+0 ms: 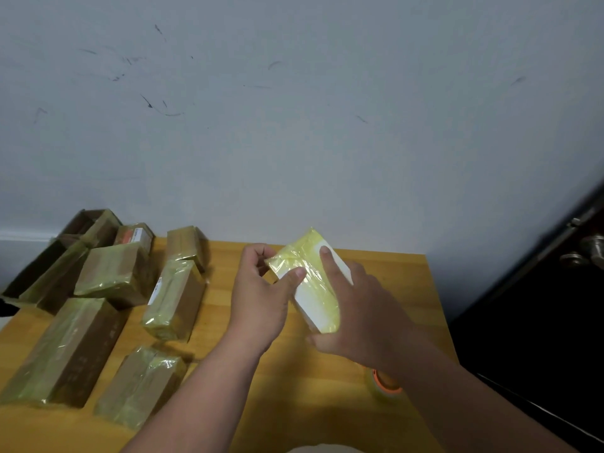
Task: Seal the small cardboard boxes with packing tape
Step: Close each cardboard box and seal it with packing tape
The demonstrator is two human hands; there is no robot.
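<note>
Between both hands, lifted off the wooden table, sits the white box: left hand pinches its taped end, right hand cradles it, forefinger extended. Rub the yellowish tape flat toward the edges, pressing out wrinkles.

Yellow tape over white and brown card

A white box is seen wrapped in glossy pale-yellow tape, while the brown boxes are banded with the same yellowish-green sheen. The bench is shown in warm honey-yellow wood grain. A clear tape roll with an orange core is visible, and the wall is pale grey with dark scuffs.
</note>
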